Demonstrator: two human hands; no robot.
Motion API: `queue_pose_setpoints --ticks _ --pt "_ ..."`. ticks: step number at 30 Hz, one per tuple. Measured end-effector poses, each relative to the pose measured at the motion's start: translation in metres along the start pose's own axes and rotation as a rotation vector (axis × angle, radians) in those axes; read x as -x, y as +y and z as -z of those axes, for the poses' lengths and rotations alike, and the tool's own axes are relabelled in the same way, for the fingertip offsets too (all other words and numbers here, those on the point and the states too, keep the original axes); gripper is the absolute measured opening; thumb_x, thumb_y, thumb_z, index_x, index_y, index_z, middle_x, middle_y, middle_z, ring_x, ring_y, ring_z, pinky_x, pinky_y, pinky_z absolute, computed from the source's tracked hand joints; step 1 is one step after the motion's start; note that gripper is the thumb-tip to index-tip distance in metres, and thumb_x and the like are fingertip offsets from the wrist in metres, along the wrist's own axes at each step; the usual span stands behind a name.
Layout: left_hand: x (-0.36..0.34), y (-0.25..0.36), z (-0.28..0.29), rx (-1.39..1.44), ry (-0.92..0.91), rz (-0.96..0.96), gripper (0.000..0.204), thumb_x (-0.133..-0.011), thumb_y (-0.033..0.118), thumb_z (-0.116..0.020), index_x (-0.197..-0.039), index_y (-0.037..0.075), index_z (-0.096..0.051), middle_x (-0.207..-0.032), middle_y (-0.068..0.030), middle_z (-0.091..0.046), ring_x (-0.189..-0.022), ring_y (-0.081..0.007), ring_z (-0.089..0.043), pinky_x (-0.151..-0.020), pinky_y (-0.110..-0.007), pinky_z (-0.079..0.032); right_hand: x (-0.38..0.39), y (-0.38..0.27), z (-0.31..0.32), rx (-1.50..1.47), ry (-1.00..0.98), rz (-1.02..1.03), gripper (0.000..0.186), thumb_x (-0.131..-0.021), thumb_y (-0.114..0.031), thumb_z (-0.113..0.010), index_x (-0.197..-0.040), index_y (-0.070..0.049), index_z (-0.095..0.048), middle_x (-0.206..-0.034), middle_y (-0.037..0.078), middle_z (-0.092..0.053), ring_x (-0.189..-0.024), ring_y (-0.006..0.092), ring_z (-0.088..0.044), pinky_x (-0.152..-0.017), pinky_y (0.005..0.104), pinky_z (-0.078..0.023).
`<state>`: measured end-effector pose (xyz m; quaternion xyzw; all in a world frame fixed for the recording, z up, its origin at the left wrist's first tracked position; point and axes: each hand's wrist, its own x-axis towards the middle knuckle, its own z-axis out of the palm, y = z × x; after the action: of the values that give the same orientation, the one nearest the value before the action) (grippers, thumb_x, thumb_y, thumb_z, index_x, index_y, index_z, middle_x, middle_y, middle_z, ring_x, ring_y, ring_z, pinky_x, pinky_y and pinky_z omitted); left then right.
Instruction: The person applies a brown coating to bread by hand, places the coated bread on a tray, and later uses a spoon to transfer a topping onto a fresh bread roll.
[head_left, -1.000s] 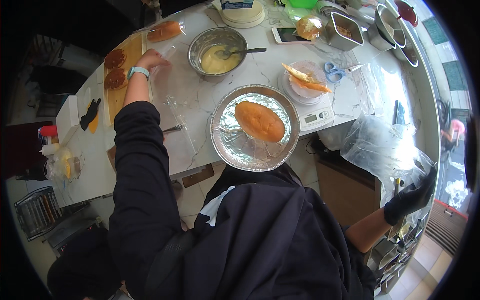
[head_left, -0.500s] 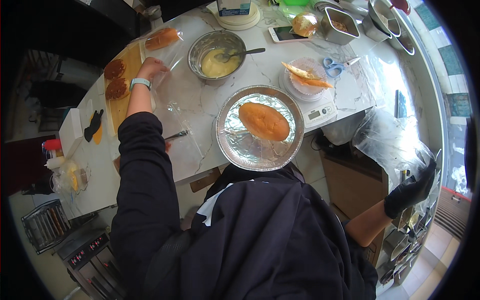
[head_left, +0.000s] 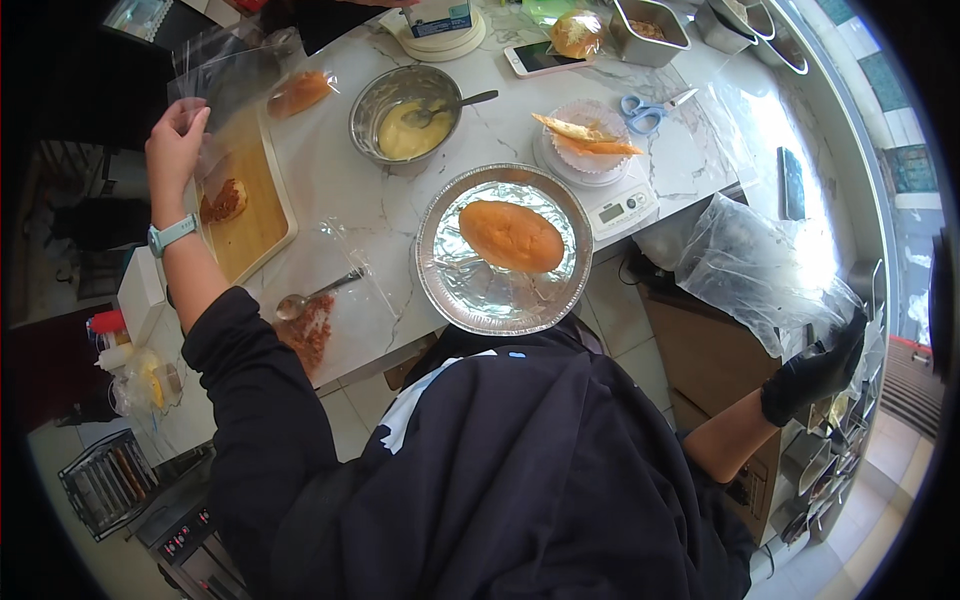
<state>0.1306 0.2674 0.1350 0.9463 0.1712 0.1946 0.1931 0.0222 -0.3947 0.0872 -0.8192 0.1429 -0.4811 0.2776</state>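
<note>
My left hand (head_left: 179,137) is closed on a clear plastic sheet (head_left: 228,68), raised over the wooden board (head_left: 265,235) where a topped bread piece (head_left: 222,202) shows. My black-gloved right hand (head_left: 815,370) grips a crumpled clear bag (head_left: 745,270) at the right. An oblong bun (head_left: 512,235) lies in a foil pan (head_left: 440,295) at the front edge of the counter. Left of it, a spoon (head_left: 292,305) rests on plastic beside brown crumbly filling (head_left: 308,350). Behind are a steel bowl of pale cream (head_left: 404,130) and a wrapped bun (head_left: 300,92).
A scale (head_left: 612,214) carries a cup of bread slices (head_left: 585,140); scissors (head_left: 650,113), a phone (head_left: 542,62), a bagged bun (head_left: 575,35) and steel tins (head_left: 646,35) line the back. Racks and appliances (head_left: 110,472) stand lower left. Part of another person shows at the top.
My left hand has moved left and up, lifting the plastic with it; the spoon and filling at lower left are now more exposed. My right hand stays with the bag at the right.
</note>
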Motion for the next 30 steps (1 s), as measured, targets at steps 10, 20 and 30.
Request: queue_pose_setpoints --ticks 10,20,30 --pt "0.019 0.111 0.023 0.185 -0.136 -0.368 0.026 -0.082 0.015 -0.060 -0.107 0.006 -0.057 -0.097 -0.0011 -0.064 -0.080 -0.0061 -0.058 -0.056 -0.016 -0.038 -0.027 0.022 0.028 0.399 0.046 0.487 0.034 -0.087 -0.002 -0.039 -0.119 -0.005 -0.051 -0.105 0.013 -0.060 -0.093 0.0238 -0.060 -0.079 0.0317 -0.049" --pt "0.002 0.292 -0.069 0.487 -0.418 -0.350 0.027 -0.084 0.018 -0.060 -0.109 0.009 -0.057 -0.094 -0.0038 -0.065 -0.072 -0.0096 -0.062 -0.053 -0.017 -0.044 -0.070 0.098 0.013 0.101 0.105 0.111 0.027 -0.088 -0.006 -0.046 -0.113 -0.004 -0.057 -0.100 0.012 -0.061 -0.085 0.0188 -0.059 -0.071 0.0285 -0.048" --pt "-0.089 0.396 -0.252 0.615 0.197 -0.502 0.019 -0.083 0.012 -0.059 -0.100 0.003 -0.059 -0.085 -0.0077 -0.067 -0.070 -0.0163 -0.066 -0.060 -0.023 -0.049 -0.097 0.157 0.002 -0.202 0.109 -0.384 0.021 -0.087 -0.009 -0.049 -0.094 0.005 -0.062 -0.086 0.010 -0.062 -0.075 0.0159 -0.058 -0.067 0.0275 -0.046"
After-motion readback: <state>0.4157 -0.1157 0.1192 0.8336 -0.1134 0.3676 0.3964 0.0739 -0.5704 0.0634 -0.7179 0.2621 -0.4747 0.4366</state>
